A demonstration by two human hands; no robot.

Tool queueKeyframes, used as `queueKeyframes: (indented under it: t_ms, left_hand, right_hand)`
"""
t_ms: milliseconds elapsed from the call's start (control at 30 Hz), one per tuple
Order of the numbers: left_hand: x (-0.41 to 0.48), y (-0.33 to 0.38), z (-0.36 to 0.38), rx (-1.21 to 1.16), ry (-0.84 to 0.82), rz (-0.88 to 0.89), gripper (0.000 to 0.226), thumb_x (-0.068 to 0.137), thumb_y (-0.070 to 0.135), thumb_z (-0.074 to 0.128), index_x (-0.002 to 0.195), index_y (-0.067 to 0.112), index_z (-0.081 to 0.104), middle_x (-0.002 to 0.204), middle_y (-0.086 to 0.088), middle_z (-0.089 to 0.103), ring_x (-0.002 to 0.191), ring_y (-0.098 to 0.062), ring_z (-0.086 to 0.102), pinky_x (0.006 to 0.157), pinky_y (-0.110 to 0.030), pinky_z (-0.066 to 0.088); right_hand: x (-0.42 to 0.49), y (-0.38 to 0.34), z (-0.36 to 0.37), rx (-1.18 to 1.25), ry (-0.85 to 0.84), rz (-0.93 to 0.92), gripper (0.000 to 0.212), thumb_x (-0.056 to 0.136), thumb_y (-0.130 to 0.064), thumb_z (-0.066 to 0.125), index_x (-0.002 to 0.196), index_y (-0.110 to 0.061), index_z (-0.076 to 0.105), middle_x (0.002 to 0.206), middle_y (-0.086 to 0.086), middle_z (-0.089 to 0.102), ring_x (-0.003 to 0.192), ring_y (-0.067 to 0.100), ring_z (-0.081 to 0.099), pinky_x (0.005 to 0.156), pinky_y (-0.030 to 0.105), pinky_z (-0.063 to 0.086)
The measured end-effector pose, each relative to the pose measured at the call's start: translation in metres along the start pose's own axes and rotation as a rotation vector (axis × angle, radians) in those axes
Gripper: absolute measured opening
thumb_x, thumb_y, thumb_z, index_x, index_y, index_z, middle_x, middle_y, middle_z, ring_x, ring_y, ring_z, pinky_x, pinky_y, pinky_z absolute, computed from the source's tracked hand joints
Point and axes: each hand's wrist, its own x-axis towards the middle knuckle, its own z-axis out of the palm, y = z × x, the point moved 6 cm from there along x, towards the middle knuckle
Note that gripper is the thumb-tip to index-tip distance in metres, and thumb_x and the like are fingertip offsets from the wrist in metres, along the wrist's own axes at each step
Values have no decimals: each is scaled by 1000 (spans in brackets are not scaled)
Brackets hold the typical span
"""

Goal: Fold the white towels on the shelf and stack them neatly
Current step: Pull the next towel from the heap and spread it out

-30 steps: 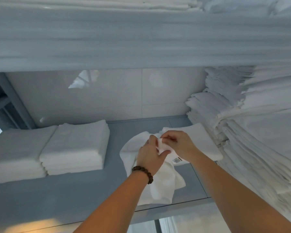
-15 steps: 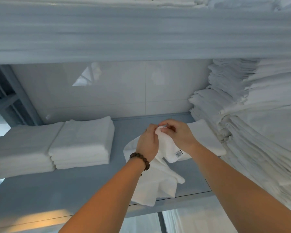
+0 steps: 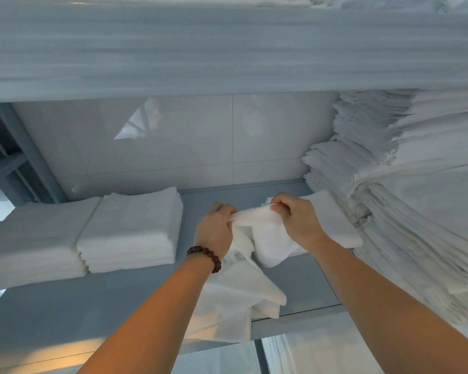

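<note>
The left hand (image 3: 214, 230) and right hand (image 3: 297, 222), close together above the shelf (image 3: 65, 300), each pinch the top edge of one loose towel (image 3: 264, 236) with curled fingers, and the edge runs taut between them. The rest of the towel hangs crumpled, its lower part draped over the shelf's front lip. A bracelet (image 3: 204, 257) circles the left wrist. Just behind the right hand lies a single folded towel (image 3: 335, 220). At left, two stacks (image 3: 130, 230) of folded towels stand side by side, touching, with fairly even edges. At right, a tall, less tidy pile (image 3: 405, 211) rises towards the upper shelf (image 3: 227, 49). Progress, as judged: several towels are folded and stacked, and the held one is being spread out, not yet folded. If the pile at right belongs to the task, most of the work is left.
</note>
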Motion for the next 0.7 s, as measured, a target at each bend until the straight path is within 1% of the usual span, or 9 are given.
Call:
queueKeyframes:
  t_ms: [67,133,267,333,400,500,567,633,700]
  left_hand:
    - [2,-11,0,30,-14,-69,33,79,-10,42,96,11,62,94,-6,58,78,-25,57,67,-27,42]
    - [5,-24,-2,50,-25,-131,38,78,-12,39,95,11,63,93,-9,62,78,-24,57,67,-26,42]
    - [8,-49,-17,36,12,-225,42,77,-12,39,93,14,67,92,-8,66,80,-24,59,71,-27,46]
    - [8,-64,-25,15,32,-268,41,78,-11,40,90,16,68,88,-6,66,78,-23,59,69,-26,47]
    - [7,-79,-31,2,46,-309,33,83,-6,44,87,17,68,86,-5,66,78,-23,59,68,-24,43]
    - [5,-94,-36,12,70,-354,17,90,4,52,92,11,68,92,-7,68,84,-24,59,73,-24,41]
    - [4,-94,-41,-17,104,-371,12,90,10,57,93,10,69,92,-6,69,82,-20,57,73,-24,42]
    - [6,-86,-44,-76,98,-340,10,89,19,61,86,14,70,82,0,68,75,-16,57,65,-18,40]
    - [10,-69,-44,-133,40,-272,12,86,23,64,75,22,68,68,12,63,66,-5,55,57,-9,34]
  right_hand:
    - [0,6,-8,-21,28,13,11,90,-8,57,80,-9,62,71,4,62,67,18,52,62,24,37]
    - [-1,18,-20,-41,81,53,12,91,-9,56,82,-10,63,71,0,61,67,17,52,60,20,37]
    - [-4,53,-49,-88,197,181,14,92,-12,54,81,-14,63,70,0,60,69,21,53,59,27,40]
    - [-7,68,-63,-101,246,232,17,92,-12,54,76,-18,58,68,2,58,67,22,51,55,29,35]
    - [-9,77,-72,-101,285,269,21,91,-11,54,73,-21,56,65,2,57,65,22,49,51,25,34]
    - [-9,80,-72,-78,305,301,21,91,-12,56,73,-22,57,64,-2,56,64,19,49,54,25,34]
    - [-8,77,-69,-39,329,318,19,91,-13,57,75,-23,59,65,-3,58,65,19,51,58,25,35]
    - [-6,68,-62,24,308,315,16,91,-15,57,78,-24,62,71,-4,61,71,18,54,61,24,37]
    - [1,46,-46,73,191,224,11,89,-15,61,82,-22,66,81,-5,62,77,13,55,70,23,38]
